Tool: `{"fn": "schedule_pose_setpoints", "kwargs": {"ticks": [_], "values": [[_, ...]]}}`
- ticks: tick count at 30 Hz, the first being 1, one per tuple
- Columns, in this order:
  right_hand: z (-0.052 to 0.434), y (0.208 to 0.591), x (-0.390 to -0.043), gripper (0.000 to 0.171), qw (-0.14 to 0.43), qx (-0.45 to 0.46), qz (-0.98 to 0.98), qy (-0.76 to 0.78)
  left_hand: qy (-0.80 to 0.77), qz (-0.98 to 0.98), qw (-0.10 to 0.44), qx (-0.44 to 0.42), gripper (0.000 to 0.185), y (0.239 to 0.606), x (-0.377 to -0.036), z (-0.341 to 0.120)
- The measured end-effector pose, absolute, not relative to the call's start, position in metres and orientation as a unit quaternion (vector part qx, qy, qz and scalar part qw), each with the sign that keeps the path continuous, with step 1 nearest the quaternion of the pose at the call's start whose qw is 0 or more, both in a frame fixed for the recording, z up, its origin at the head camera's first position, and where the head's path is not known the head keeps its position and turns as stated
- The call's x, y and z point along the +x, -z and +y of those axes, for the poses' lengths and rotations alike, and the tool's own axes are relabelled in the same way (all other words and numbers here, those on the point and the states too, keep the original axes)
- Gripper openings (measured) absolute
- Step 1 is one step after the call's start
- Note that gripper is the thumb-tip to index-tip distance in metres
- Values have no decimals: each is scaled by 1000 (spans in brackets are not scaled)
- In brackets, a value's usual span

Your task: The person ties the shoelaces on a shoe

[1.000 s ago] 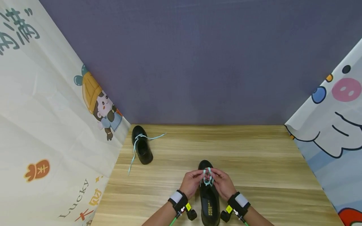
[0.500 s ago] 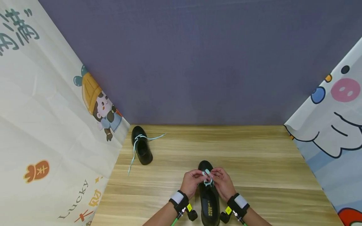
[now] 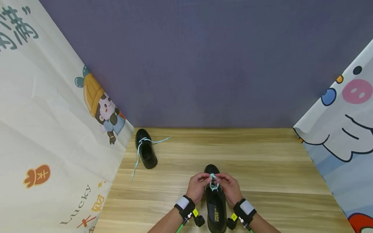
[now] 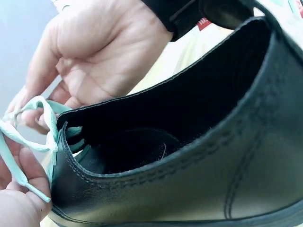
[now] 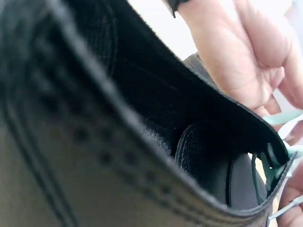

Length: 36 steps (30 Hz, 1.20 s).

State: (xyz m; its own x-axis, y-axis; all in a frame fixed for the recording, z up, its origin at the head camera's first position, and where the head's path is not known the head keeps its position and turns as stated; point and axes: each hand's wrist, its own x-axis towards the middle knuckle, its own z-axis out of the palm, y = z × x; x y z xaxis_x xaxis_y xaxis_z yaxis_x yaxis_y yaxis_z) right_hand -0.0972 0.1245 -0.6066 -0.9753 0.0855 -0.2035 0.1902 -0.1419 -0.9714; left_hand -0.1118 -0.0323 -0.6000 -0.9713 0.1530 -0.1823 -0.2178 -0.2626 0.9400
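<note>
The left curtain (image 3: 52, 136) reads "Lucky"; the shoe (image 3: 216, 207) insole print is illegible.

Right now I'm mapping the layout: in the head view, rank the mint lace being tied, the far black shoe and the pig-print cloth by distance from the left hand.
1. Mint lace, pinched in the left hand's fingers, over the near shoe.
2. Far black shoe, away to the left, at the back.
3. Pig-print cloth, farthest, along the right edge.

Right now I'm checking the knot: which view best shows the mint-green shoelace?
The left wrist view: the mint-green shoelace loops between fingers, close up. The head view shows it tiny; the right wrist view catches only ends at the edge.
</note>
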Motion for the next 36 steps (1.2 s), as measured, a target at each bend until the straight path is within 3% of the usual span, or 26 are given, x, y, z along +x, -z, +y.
{"fn": "schedule_pose_setpoints", "kwargs": {"ticks": [10, 15, 19, 23, 26, 30, 36], "values": [[120, 602, -98, 19, 23, 67, 732, 677, -774, 623, 95, -51, 13, 595, -113, -28], [120, 603, -99, 37, 8, 17, 737, 676, -738, 668, 64, -72, 9, 589, -112, -26], [122, 604, -100, 50, -41, -68, 788, 611, -709, 700, 44, -74, 7, 585, -112, -25], [124, 605, -100, 42, -124, -145, 843, 503, -689, 720, 32, -77, 8, 584, -111, -24], [124, 605, -99, 33, -155, -153, 865, 452, -680, 730, 18, -62, 9, 585, -109, -23], [122, 598, -98, 23, -135, -131, 882, 432, -672, 740, 2, -38, 8, 587, -108, -23], [120, 586, -100, 16, -60, -82, 896, 433, -647, 762, -1, -25, 7, 590, -108, -24]]}}
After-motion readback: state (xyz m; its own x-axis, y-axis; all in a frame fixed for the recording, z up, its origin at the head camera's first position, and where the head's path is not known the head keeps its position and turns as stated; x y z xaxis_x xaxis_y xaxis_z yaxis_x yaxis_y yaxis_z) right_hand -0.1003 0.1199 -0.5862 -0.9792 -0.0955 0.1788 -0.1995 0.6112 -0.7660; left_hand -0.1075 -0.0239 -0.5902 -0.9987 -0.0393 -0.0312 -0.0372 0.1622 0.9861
